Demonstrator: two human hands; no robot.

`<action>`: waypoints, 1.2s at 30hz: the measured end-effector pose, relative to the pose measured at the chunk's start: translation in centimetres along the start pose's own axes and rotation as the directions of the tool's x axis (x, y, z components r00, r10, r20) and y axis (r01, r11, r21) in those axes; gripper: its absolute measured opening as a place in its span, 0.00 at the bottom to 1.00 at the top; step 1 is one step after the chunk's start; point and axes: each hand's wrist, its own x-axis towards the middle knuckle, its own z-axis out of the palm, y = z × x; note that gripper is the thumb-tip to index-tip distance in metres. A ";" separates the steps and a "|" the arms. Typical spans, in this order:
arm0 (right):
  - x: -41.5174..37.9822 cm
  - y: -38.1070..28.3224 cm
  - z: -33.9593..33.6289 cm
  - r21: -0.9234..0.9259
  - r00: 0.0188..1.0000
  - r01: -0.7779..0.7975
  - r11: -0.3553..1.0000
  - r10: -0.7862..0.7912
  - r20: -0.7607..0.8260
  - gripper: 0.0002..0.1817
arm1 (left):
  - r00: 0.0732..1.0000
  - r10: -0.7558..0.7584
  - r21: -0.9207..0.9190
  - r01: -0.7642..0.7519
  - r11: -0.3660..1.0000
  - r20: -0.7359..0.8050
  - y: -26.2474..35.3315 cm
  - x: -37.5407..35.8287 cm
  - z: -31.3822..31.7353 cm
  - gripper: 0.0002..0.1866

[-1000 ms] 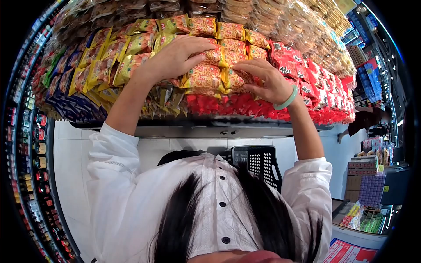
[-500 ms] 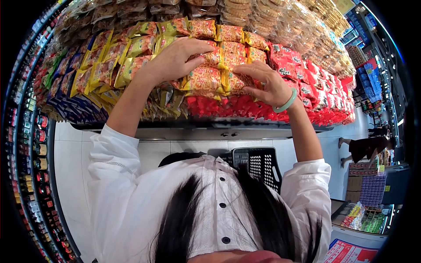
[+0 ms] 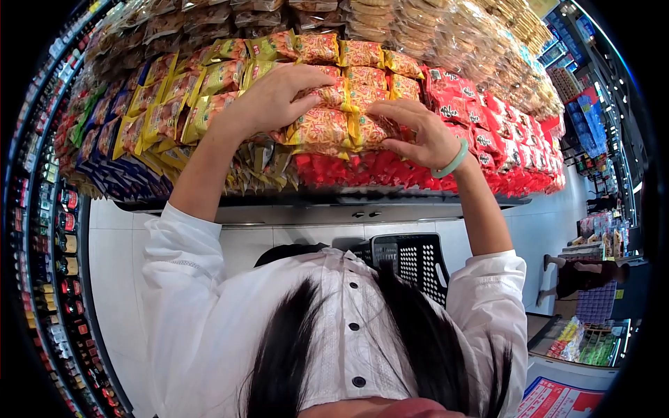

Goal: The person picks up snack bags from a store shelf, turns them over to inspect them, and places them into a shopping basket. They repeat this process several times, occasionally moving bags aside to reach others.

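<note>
Rows of yellow-and-orange snack packets (image 3: 317, 127) lie in front of me. My left hand (image 3: 279, 99) rests on the left part of these rows, its fingers reaching over a packet and its thumb apart from them. On the right side of the same rows, my right hand (image 3: 420, 132) touches the front packets, thumb and fingers spread apart. A pale green bangle (image 3: 453, 159) circles my right wrist. Neither hand has lifted a packet off the pile. My palms hide some of the packets beneath.
Red packets (image 3: 491, 132) are stacked to the right, and blue packets (image 3: 104, 150) to the left. Clear bags of round biscuits (image 3: 376, 21) pile up behind. A black basket (image 3: 418, 261) is below the display's edge. A person (image 3: 585, 274) walks at the far right.
My hands stay almost in place on the packets, with the right hand shifted very slightly left. At the far right, the walking person has moved lower in the view.
</note>
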 end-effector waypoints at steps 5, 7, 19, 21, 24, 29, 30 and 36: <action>-0.4 -0.6 -0.4 -0.023 0.999 -0.039 0.999 0.039 -0.012 0.29 | 1.000 -0.009 0.002 0.009 1.000 0.019 0.7 0.1 -0.5 0.21; -1.1 -0.6 -0.7 -0.044 0.993 -0.028 0.999 0.023 -0.118 0.28 | 0.998 -0.030 -0.020 0.031 0.999 0.047 1.5 0.1 -1.3 0.20; -28.7 -3.4 3.6 0.670 -0.081 -0.280 0.688 0.678 -0.730 0.12 | 0.891 0.118 -0.866 0.383 0.322 0.438 13.8 -3.8 5.6 0.25; -35.4 -3.0 8.2 0.843 -0.363 -0.195 0.502 0.761 -0.537 0.11 | 0.816 0.010 -0.792 0.559 0.246 0.578 14.0 -5.3 13.6 0.15; -43.9 -3.0 15.5 0.946 -0.550 -0.096 0.308 0.776 -0.309 0.11 | 0.709 -0.223 -0.634 0.701 0.327 0.669 15.0 -8.9 24.6 0.11; -52.1 -2.8 26.2 0.991 -0.647 0.123 -0.046 0.754 0.115 0.10 | 0.401 -0.009 -0.369 0.853 0.368 0.916 17.5 -13.4 32.0 0.14; -53.3 -2.6 28.4 0.984 -0.646 0.126 -0.129 0.741 0.180 0.09 | 0.361 0.040 -0.346 0.849 0.398 0.932 18.0 -13.7 33.1 0.14; -62.0 -2.1 46.0 0.349 -0.657 -0.550 -0.759 0.651 0.380 0.19 | 0.267 0.006 -0.248 0.888 0.386 0.964 21.6 -14.8 38.0 0.13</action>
